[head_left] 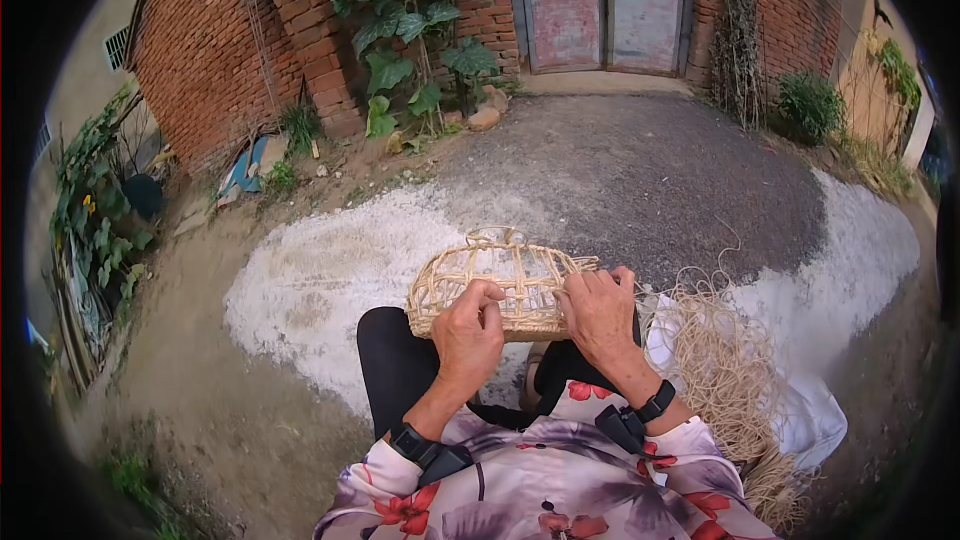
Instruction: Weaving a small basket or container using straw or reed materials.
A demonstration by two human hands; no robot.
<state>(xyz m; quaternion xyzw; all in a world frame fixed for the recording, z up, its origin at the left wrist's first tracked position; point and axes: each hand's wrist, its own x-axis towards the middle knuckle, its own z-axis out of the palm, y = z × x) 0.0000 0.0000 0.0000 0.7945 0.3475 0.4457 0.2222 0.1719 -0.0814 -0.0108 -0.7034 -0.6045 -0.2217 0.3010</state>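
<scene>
Red brick makes up the wall [215, 50] we see ahead, with a double door [565, 20] set into it; in front lies a pale patch of ground [330, 250]. At our right side a heap of tan cord [720, 350] spills over a white sack [812, 420].

The woven basket [521, 285] is at our knees, an open lattice whose long axis runs left to right, just beyond our fingers. Our right hand [603, 318] has its right end, thumb on the near side and fingers curled over, pinching it; this hand is also the nearer to the cord. Our left hand [467, 328] lies against the near face, left of the middle, thumb and forefinger close together, though we cannot fairly tell whether a strand is between them. Smallest, a thin loop [492, 231] stands out on the basket's far side.
</scene>
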